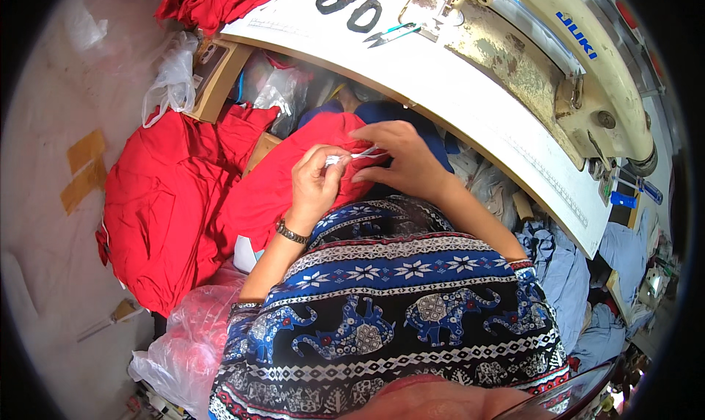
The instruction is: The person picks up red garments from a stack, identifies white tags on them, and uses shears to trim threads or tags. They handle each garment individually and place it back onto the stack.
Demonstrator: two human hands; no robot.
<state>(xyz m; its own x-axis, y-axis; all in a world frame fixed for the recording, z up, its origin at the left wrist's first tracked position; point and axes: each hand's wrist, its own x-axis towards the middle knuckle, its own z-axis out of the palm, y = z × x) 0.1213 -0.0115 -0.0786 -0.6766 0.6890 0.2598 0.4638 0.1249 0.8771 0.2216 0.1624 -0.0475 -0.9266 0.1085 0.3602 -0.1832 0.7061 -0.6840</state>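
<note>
My left hand (316, 178) is closed in a pinch on a small bunch of thin white strips (352, 157). Their loose ends point toward my right hand (407, 159), which is held open close by, thumb and fingers apart around those ends. Whether a hidden finger touches them I cannot tell. Beneath both hands, red fabric (272, 189) is spread over my lap. It runs left toward a large heap of the same red cloth (161, 207).
A white sewing table (470, 89) curves across the front, carrying a sewing machine (602, 60), black-handled scissors (360, 9) and thread snips (393, 34). More red cloth (220, 1) lies at its far left. Clear plastic (187, 346) sits lower left; blue-grey cloth (554, 273) lies right.
</note>
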